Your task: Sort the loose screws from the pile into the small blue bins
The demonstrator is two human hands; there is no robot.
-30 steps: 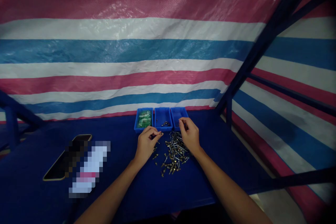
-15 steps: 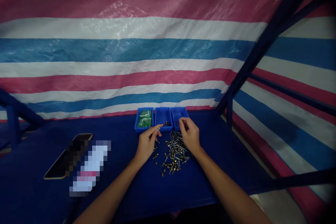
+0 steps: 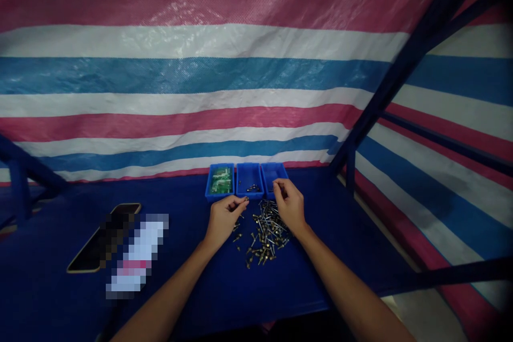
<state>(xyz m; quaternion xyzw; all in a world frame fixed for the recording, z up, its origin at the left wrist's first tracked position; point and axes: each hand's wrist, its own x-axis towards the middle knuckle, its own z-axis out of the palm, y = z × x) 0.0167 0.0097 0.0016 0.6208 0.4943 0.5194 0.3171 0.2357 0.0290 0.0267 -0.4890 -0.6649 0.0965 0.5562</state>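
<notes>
My left hand (image 3: 225, 220) is closed in a pinch on a small metal piece (image 3: 247, 199), just in front of the middle blue bin (image 3: 247, 173). That bin holds a few small metal pieces (image 3: 253, 188). My right hand (image 3: 292, 204) is closed too, thumb and fingertips together at the front of the right blue bin (image 3: 272, 171); what they hold, if anything, is too small to make out. Between and below the hands lies a loose pile of thin-shanked metal pieces with wider, brass-coloured or dark heads (image 3: 269, 227). Several stray ones lie near my left hand.
A left blue bin (image 3: 208, 189) contains green-and-clear small packets (image 3: 221, 180). On the left of the dark blue table (image 3: 180, 294) lie a phone (image 3: 86, 251) and a pixelated pale object (image 3: 138, 256). Striped sheeting (image 3: 192, 75) hangs behind; a dark frame bar (image 3: 385, 91) slants at right.
My left thumb and fingers have come together on the small metal piece, and the fingertips have moved slightly down and right, away from the middle bin. My right hand stays almost still.
</notes>
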